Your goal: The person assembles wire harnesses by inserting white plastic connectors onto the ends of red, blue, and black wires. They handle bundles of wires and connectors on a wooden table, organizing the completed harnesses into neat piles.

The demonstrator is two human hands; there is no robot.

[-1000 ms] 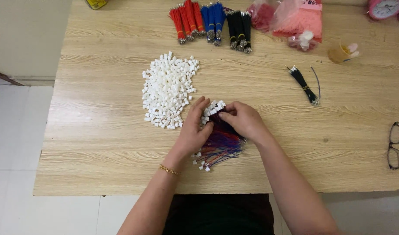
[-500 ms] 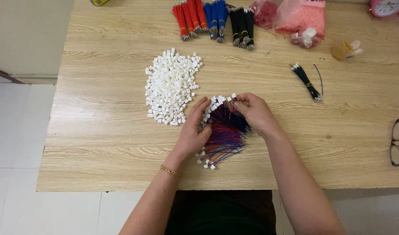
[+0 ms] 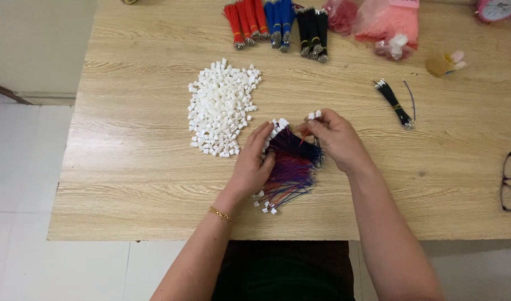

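A fan of thin red, blue and black wires [image 3: 293, 163] with small white connector ends lies on the wooden table [image 3: 127, 167] in front of me. My left hand [image 3: 254, 161] rests on its left side, fingers pressing near the white ends at the top. My right hand [image 3: 333, 136] pinches a small white connector with a red wire at the bundle's upper right. A heap of loose white connector housings [image 3: 222, 107] sits just left of the hands.
Bundles of red [image 3: 244, 19], blue [image 3: 279, 21] and black wires [image 3: 314, 30] lie along the far edge, beside pink plastic bags [image 3: 386, 25]. A small black wire bundle [image 3: 394, 103] lies to the right. Glasses [image 3: 510, 181] rest at the right edge. A pink clock [image 3: 497, 8] stands at the far right.
My right hand has pulled away to the right from the bundle's top, drawing out a white connector on a red wire. My left hand stays on the bundle.
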